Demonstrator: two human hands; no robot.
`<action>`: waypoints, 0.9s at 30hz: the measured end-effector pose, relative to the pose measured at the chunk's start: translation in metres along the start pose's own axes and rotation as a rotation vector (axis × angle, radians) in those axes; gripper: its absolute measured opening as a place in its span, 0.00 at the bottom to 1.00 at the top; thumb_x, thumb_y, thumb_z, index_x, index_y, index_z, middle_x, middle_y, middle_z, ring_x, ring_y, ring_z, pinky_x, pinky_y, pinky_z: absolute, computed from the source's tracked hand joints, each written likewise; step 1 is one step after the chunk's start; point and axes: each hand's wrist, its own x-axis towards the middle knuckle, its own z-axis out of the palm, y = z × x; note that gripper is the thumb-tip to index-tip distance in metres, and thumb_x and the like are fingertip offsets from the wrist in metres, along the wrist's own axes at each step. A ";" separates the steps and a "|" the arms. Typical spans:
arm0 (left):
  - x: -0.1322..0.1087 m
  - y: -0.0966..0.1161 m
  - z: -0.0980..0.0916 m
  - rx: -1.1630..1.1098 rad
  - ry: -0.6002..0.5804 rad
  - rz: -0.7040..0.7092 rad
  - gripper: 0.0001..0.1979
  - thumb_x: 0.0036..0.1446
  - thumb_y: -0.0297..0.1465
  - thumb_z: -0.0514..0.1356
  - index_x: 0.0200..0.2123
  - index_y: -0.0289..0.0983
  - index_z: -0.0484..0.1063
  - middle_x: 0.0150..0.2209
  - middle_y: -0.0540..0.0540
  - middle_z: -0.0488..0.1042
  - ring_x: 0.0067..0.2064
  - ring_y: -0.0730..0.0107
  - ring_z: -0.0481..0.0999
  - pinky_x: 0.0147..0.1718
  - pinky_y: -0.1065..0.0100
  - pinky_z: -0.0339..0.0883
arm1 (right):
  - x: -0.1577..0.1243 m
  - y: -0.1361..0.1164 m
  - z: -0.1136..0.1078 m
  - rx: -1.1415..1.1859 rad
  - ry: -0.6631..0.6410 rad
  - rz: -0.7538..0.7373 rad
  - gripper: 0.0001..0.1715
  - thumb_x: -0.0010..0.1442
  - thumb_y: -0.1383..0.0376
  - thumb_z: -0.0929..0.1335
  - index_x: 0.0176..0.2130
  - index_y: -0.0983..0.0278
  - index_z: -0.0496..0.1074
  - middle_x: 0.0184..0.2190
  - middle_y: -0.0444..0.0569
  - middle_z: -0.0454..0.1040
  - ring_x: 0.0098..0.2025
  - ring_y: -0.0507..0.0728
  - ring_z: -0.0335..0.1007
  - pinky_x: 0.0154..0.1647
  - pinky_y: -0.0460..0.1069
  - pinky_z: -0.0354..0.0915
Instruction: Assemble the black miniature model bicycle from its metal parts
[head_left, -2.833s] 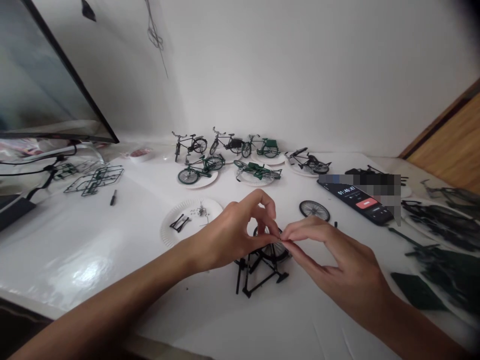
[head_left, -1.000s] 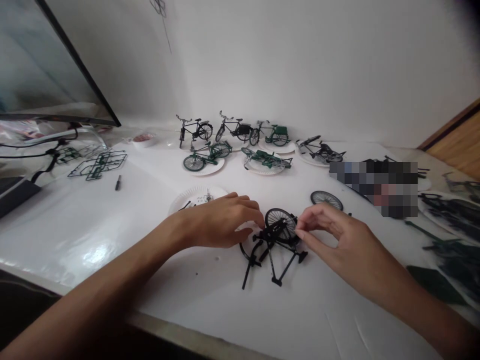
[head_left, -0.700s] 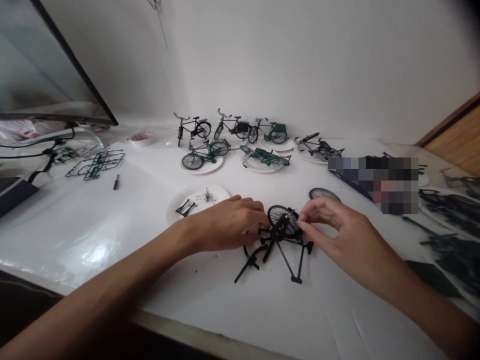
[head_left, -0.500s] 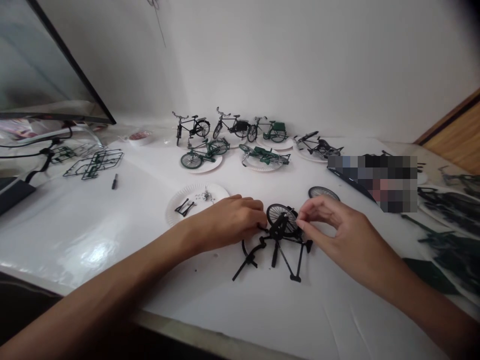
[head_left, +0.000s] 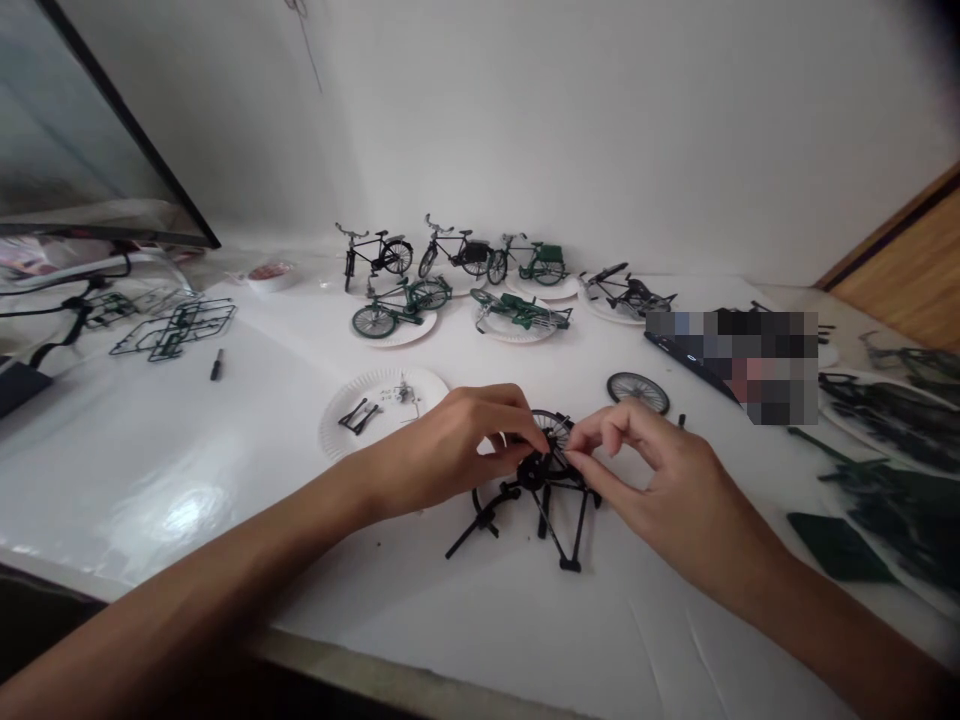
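Observation:
A black miniature bicycle frame [head_left: 556, 530] lies on its side on the white table, with one spoked wheel [head_left: 551, 428] fitted in it. My left hand [head_left: 487, 430] reaches over the frame, thumb and fingertips closed at its hub end beside the wheel. From the right, my right hand [head_left: 652, 460] meets it with thumb and forefinger pinched together near the wheel. Whatever sits between the fingertips of either hand is too small or hidden to make out. Behind my right hand lies a loose spoked wheel [head_left: 637, 392], flat on the table.
A paper plate [head_left: 337, 400] with small black and silver parts stands left of my hands. Several model bicycles [head_left: 379, 255] line the wall. A screwdriver [head_left: 217, 365] and green part frames [head_left: 184, 330] lie left; a phone [head_left: 694, 360] and more bicycle parts lie right.
My left hand has moved right, its fingertips now over the frame by the wheel. My right hand's pinch has come closer to it. The view has shifted slightly.

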 end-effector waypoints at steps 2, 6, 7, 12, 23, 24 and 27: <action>0.001 -0.002 0.006 -0.139 0.064 -0.070 0.09 0.63 0.22 0.60 0.43 0.36 0.80 0.43 0.45 0.77 0.38 0.73 0.76 0.38 0.71 0.71 | -0.001 -0.003 0.000 -0.023 -0.014 -0.021 0.18 0.61 0.70 0.69 0.31 0.58 0.54 0.34 0.41 0.76 0.36 0.53 0.73 0.37 0.48 0.65; 0.003 -0.007 0.010 -0.424 0.184 -0.229 0.04 0.60 0.27 0.65 0.37 0.34 0.80 0.36 0.46 0.80 0.39 0.71 0.79 0.40 0.71 0.73 | -0.003 -0.006 -0.001 -0.030 0.004 -0.070 0.18 0.61 0.71 0.69 0.32 0.58 0.55 0.35 0.40 0.76 0.37 0.52 0.74 0.37 0.47 0.66; 0.004 -0.008 0.010 -0.465 0.207 -0.248 0.04 0.59 0.28 0.67 0.36 0.33 0.81 0.34 0.46 0.81 0.37 0.71 0.79 0.39 0.71 0.73 | -0.004 -0.007 0.000 -0.027 0.010 -0.083 0.18 0.61 0.72 0.69 0.32 0.58 0.54 0.35 0.40 0.76 0.37 0.52 0.74 0.37 0.47 0.66; 0.005 -0.010 0.012 -0.563 0.191 -0.314 0.06 0.54 0.29 0.70 0.34 0.32 0.81 0.29 0.47 0.79 0.29 0.75 0.74 0.28 0.73 0.70 | -0.007 -0.010 0.002 -0.007 -0.013 -0.104 0.18 0.62 0.71 0.68 0.32 0.58 0.53 0.35 0.41 0.76 0.37 0.53 0.74 0.39 0.48 0.66; 0.001 0.003 -0.003 -0.122 0.038 -0.077 0.05 0.62 0.26 0.64 0.41 0.37 0.79 0.39 0.47 0.80 0.37 0.72 0.78 0.37 0.71 0.72 | -0.006 -0.012 -0.002 -0.005 -0.015 -0.102 0.18 0.61 0.71 0.68 0.31 0.58 0.54 0.35 0.41 0.76 0.37 0.53 0.74 0.39 0.49 0.66; 0.001 0.004 -0.005 -0.075 0.007 -0.042 0.05 0.62 0.26 0.64 0.41 0.37 0.79 0.39 0.47 0.80 0.37 0.73 0.77 0.36 0.72 0.71 | -0.006 -0.013 -0.002 -0.003 -0.025 -0.100 0.18 0.61 0.71 0.68 0.31 0.58 0.54 0.35 0.41 0.76 0.37 0.53 0.74 0.39 0.50 0.66; 0.001 0.003 -0.006 -0.024 -0.043 0.033 0.05 0.63 0.24 0.63 0.41 0.36 0.78 0.41 0.46 0.78 0.38 0.73 0.77 0.36 0.72 0.70 | -0.007 -0.014 -0.003 0.004 -0.051 -0.105 0.18 0.61 0.71 0.68 0.31 0.58 0.54 0.36 0.42 0.77 0.37 0.53 0.74 0.39 0.50 0.66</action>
